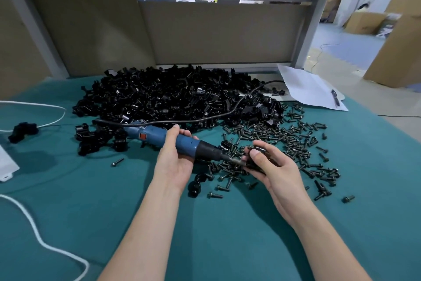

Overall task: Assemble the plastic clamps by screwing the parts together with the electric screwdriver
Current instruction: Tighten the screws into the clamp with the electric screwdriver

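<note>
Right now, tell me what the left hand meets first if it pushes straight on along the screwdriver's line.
The black plastic clamp gripped by the right hand; the bit of the electric screwdriver seems to touch it, though depth is unclear.

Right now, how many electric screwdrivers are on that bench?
1. The blue electric screwdriver is gripped in the left hand, its tip at the clamp held in the right hand. The pile of black parts could hide another.
</note>
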A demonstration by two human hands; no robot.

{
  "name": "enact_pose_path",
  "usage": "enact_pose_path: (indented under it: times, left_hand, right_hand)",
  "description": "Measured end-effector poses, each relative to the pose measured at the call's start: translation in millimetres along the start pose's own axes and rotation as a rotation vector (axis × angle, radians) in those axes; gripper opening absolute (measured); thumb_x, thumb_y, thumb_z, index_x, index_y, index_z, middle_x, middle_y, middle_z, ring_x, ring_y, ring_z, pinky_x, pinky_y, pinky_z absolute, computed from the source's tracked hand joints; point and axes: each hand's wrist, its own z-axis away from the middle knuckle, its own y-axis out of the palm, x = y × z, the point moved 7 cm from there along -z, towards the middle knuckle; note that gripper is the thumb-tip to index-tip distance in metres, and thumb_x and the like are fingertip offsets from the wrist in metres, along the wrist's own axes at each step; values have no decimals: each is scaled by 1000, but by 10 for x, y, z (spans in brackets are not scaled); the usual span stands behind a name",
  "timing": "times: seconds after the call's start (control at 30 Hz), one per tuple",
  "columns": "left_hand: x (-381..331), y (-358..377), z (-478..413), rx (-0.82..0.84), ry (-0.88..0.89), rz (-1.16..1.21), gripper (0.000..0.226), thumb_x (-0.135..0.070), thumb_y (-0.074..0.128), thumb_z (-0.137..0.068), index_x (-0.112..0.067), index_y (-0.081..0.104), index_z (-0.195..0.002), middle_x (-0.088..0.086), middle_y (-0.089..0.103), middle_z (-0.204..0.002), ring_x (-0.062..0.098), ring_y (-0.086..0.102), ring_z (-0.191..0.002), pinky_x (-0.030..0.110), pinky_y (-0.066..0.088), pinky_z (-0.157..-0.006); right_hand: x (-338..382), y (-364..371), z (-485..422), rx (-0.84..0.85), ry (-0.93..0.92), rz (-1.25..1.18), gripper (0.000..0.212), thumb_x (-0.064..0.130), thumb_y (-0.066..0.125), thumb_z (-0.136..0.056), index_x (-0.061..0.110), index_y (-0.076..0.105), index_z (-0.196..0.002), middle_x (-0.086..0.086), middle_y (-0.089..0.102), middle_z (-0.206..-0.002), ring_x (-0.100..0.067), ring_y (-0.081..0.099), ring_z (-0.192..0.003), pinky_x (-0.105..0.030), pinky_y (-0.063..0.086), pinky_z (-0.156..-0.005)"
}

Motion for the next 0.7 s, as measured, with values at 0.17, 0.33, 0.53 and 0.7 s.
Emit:
enact_pose_path:
  times: [0.17,0.33,0.53,0.7]
  left_hand:
    - [-2,14,0,17,7,7,13,-14,66,-97,-11,54,-93,1,62,-71,12,61,-66,34,59,-72]
    - [0,18,4,21,10,25,13,-12,65,-97,-11,53,-93,1,63,-69,11,62,-62,34,59,-70]
    - [5,16,-10,27,2,14,14,-13,66,-96,-11,54,-90,2,62,-71,14,58,-73,35,60,-74]
    - [-9,33,-2,60,9,25,13,-12,67,-95,-11,55,-90,2,62,-71,14,61,-69,36,60,-74]
  right_hand:
    - [-3,-1,-9,-5,3,-2,40,28,78,-76,17,75,-115,-11,78,-109,-27,76,-103,-40,62,-91]
    - [-11,-2,-11,-8,19,-35,39,25,78,-77,16,75,-114,-12,78,-109,-28,76,-102,-37,63,-86]
    - [-11,0,-14,-5,22,-24,39,25,77,-78,16,74,-115,-12,78,-109,-28,76,-102,-37,63,-86]
    - [-13,-10,-12,-12,18,-11,36,24,76,-78,17,75,-114,-12,78,-108,-28,76,-102,-38,63,-87]
